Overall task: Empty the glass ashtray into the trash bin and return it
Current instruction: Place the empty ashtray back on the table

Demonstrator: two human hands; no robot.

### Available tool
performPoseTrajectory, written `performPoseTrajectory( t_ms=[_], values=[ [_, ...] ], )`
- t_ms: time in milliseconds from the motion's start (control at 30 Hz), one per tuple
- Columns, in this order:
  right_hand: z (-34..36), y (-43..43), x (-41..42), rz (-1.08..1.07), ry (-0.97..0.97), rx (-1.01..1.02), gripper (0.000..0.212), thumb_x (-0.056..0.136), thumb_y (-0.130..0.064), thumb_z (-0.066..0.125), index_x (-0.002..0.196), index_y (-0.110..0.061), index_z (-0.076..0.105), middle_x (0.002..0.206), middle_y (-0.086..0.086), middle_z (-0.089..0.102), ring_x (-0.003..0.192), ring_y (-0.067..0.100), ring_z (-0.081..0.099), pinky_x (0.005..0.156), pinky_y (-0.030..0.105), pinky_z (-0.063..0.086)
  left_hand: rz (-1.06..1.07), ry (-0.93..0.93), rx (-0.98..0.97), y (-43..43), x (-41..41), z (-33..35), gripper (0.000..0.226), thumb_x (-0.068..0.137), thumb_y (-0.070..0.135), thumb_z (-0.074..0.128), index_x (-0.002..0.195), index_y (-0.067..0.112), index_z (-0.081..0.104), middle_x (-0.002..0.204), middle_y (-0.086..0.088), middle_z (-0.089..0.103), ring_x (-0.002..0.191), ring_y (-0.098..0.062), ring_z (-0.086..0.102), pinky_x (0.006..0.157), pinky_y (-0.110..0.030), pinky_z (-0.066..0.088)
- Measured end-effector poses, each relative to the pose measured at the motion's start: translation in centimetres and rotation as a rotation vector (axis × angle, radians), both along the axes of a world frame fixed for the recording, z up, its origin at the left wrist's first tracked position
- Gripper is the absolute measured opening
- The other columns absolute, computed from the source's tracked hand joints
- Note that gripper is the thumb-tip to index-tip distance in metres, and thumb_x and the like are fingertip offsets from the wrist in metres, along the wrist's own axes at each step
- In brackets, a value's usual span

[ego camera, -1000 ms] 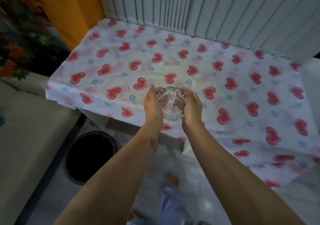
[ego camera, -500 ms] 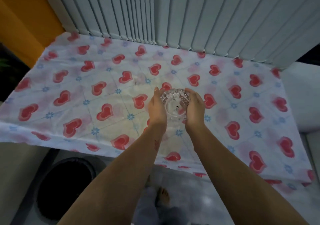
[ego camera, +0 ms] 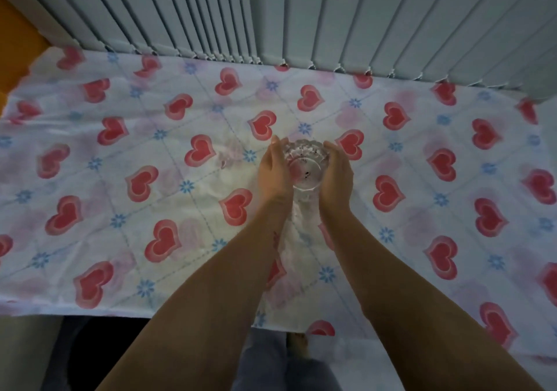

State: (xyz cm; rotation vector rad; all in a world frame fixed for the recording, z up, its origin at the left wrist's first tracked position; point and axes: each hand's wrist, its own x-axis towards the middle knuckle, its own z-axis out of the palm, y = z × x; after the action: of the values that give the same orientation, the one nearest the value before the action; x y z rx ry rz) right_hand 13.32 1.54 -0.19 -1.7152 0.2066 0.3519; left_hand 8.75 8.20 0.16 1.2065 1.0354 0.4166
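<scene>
A clear cut-glass ashtray (ego camera: 305,166) with a scalloped rim and a few dark specks inside is over the middle of the table. My left hand (ego camera: 272,173) cups its left side and my right hand (ego camera: 337,175) cups its right side. Whether its base touches the cloth I cannot tell. The dark trash bin (ego camera: 99,351) shows only as a black shape on the floor at the lower left, partly hidden by my left forearm.
The table wears a white cloth with red hearts and blue flowers (ego camera: 120,179). Grey vertical blinds (ego camera: 301,14) hang along its far edge. An orange wall (ego camera: 15,38) is at the far left. A bare foot (ego camera: 298,345) stands on the floor below the table's near edge.
The ashtray, held in both hands, has moved from the table's near edge inward over its middle. The view has shifted forward, so the bin has slid mostly out of sight.
</scene>
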Motion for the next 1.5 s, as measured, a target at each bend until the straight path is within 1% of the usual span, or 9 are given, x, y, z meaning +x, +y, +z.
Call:
performPoseTrajectory(
  t_ms=[200,367,433,533,700,833,933,1133,1500],
  values=[
    [-2.6,0.7,1.8,0.102,-0.163,-0.193,0.037,0.109,-0.023,0.031,0.134,-0.018,0.058,0.142,0.002,0.06,0.135,0.02,0.051,0.117,0.05,0.031,-0.079,-0.007,0.068,1.2,2.1,-1.4,0.065,0.094,0.061,0.029,0.132,0.022,0.065,0.144,-0.003,0.059,0.134,-0.022,0.053,0.114,-0.048,0.041],
    [-4.2,0.0,2.1,0.271,-0.225,-0.462,0.046,0.108,-0.034,0.023,0.147,-0.022,0.044,0.156,-0.005,0.043,0.148,0.012,0.031,0.123,0.041,0.008,-0.195,0.122,0.215,1.5,1.9,-3.1,0.062,0.101,0.053,0.022,0.148,0.021,0.047,0.165,-0.006,0.028,0.155,-0.025,0.017,0.126,-0.05,0.014],
    [-4.4,-0.5,2.0,0.393,-0.262,-0.53,0.054,0.106,-0.04,0.017,0.153,-0.02,0.036,0.162,0.0,0.033,0.152,0.018,0.023,0.123,0.044,0.008,-0.254,0.135,0.288,1.7,1.5,-3.8,0.056,0.106,0.045,0.025,0.151,0.017,0.041,0.165,-0.008,0.026,0.155,-0.023,0.015,0.127,-0.046,0.01],
    [-4.4,-0.3,1.8,0.382,-0.287,-0.697,0.048,0.109,-0.031,0.023,0.154,-0.018,0.033,0.165,0.003,0.026,0.154,0.019,0.017,0.124,0.048,0.007,-0.322,0.136,0.36,2.1,1.2,-4.5,0.053,0.107,0.04,0.026,0.15,0.013,0.044,0.162,-0.011,0.033,0.153,-0.022,0.022,0.127,-0.042,0.012],
    [-3.3,-1.0,1.2,0.339,-0.265,-0.518,0.052,0.107,-0.038,0.026,0.153,-0.015,0.036,0.162,0.006,0.033,0.152,0.024,0.025,0.124,0.052,0.014,-0.482,0.21,0.509,3.0,0.1,-4.6,0.052,0.108,0.038,0.026,0.155,0.019,0.034,0.164,-0.004,0.031,0.154,-0.019,0.018,0.126,-0.035,0.01],
    [-3.1,-3.1,-0.9,0.384,-0.429,-0.592,0.064,0.098,-0.044,0.035,0.149,-0.006,0.04,0.154,0.014,0.046,0.143,0.031,0.041,0.118,0.053,0.03,-0.615,0.33,0.849,3.0,-2.9,-4.8,0.059,0.103,0.042,0.03,0.157,0.017,0.028,0.164,-0.003,0.029,0.155,-0.019,0.014,0.127,-0.038,0.002],
    [-3.9,-4.7,-2.1,0.437,-0.531,-0.68,0.064,0.098,-0.045,0.044,0.149,-0.007,0.04,0.152,0.013,0.048,0.142,0.031,0.042,0.12,0.055,0.026,-0.718,0.444,1.002,2.5,-5.4,-5.6,0.073,0.098,0.057,0.025,0.159,0.019,0.014,0.167,0.001,0.021,0.156,-0.016,0.007,0.127,-0.042,-0.002],
    [-4.4,-5.7,-2.2,0.51,-0.588,-0.793,0.069,0.096,-0.05,0.042,0.154,-0.012,0.034,0.157,0.008,0.042,0.149,0.027,0.032,0.121,0.058,0.015,-0.814,0.633,1.104,2.6,-6.1,-6.3,0.076,0.097,0.061,0.01,0.159,0.019,-0.006,0.17,0.0,0.006,0.156,-0.019,-0.006,0.126,-0.047,-0.008],
    [-4.1,-3.6,1.2,0.545,-0.482,-0.842,0.068,0.101,-0.048,0.039,0.159,-0.022,0.014,0.166,-0.002,0.024,0.154,0.017,0.019,0.121,0.058,0.006,-0.874,0.783,1.137,4.4,-1.8,-4.9,0.069,0.105,0.051,0.019,0.158,0.021,-0.011,0.169,0.006,-0.006,0.155,-0.021,-0.014,0.124,-0.054,-0.008]
  ],
)
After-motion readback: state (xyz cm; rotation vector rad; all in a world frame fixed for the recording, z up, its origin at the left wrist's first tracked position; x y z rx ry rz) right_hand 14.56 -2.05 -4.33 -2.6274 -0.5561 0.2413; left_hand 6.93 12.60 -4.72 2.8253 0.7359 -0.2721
